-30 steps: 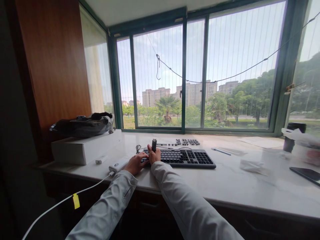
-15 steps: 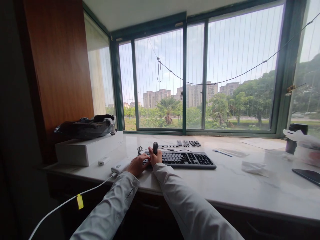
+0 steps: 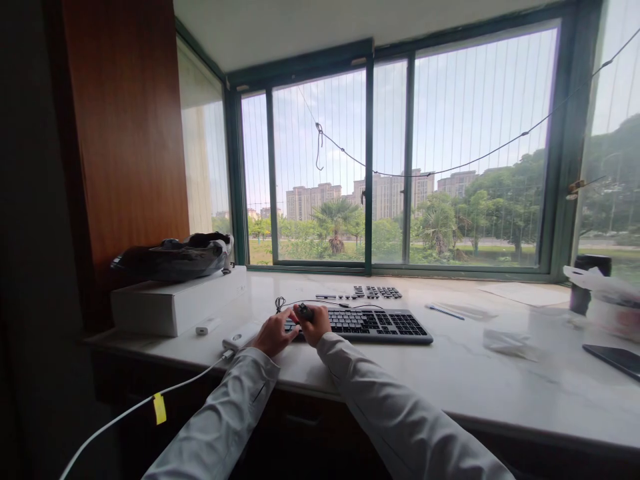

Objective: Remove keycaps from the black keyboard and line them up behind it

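A dark keyboard [image 3: 380,325] lies on the marble counter, with exposed black key positions on its right part and grey keycaps further left. Over its left end, my right hand [image 3: 316,327] is closed around a dark, ridged handheld tool [image 3: 303,311], tilted to the left. The working tip of the tool is hidden by the fingers. Beside it, my left hand [image 3: 273,335] has its fingers bent in toward the tool, at the keyboard's left edge. Whatever lies between those fingertips is too small to make out. Loose dark keycaps [image 3: 377,292] are laid out in rows behind the keyboard.
Left of my hands are a white device [image 3: 240,337] with a white cable [image 3: 145,402], a small white block [image 3: 207,327] and a white box [image 3: 170,307] bearing a black bag [image 3: 173,259]. To the right lie a blue pen [image 3: 447,311], clear plastic [image 3: 507,341] and a dark phone-like slab [image 3: 613,359].
The tool in my right hand has tipped from upright to leaning left and lower. My left hand's fingers have shifted slightly beside it. The camera view has moved a little.
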`<state>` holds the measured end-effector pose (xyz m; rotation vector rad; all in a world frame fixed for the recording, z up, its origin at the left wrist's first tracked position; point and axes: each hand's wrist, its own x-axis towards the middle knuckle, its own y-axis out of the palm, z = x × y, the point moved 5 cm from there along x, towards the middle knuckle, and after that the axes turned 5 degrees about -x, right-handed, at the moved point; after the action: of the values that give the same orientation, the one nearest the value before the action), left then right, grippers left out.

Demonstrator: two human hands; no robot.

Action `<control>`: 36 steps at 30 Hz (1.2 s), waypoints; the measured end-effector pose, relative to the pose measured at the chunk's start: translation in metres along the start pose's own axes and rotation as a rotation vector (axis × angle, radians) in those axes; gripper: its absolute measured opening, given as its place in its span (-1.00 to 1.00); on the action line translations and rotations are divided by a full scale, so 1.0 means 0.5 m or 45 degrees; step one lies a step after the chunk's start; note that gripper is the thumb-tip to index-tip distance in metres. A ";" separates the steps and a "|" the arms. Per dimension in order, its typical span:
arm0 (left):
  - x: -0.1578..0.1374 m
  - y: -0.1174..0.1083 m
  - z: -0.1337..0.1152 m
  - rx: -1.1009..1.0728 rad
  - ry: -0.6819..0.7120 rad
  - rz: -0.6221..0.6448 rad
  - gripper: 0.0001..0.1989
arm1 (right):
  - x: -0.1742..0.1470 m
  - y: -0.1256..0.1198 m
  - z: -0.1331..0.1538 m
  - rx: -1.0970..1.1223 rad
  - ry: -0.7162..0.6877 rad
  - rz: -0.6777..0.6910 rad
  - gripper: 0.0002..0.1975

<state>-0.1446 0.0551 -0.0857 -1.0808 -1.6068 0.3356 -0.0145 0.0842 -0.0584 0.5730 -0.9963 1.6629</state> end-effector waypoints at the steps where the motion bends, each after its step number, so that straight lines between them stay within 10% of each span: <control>1: -0.001 -0.001 0.000 0.000 -0.004 0.001 -0.84 | -0.002 -0.011 0.008 -0.012 -0.070 0.111 -0.72; 15: -0.006 -0.008 -0.024 -0.077 0.102 0.031 -0.84 | -0.041 -0.332 -0.133 -1.021 -0.273 0.513 -0.73; 20: -0.008 -0.009 -0.019 -0.008 0.080 -0.044 -0.89 | -0.060 -0.433 -0.191 -1.223 -0.099 0.325 -0.68; 36: 0.018 -0.011 -0.043 0.154 0.078 -0.044 -0.72 | -0.058 -0.428 -0.212 -1.237 0.095 0.420 -0.80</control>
<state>-0.1279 0.0523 -0.0685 -0.9614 -1.5293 0.3684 0.2077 0.1757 -0.0678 -0.3134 -1.7239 1.2327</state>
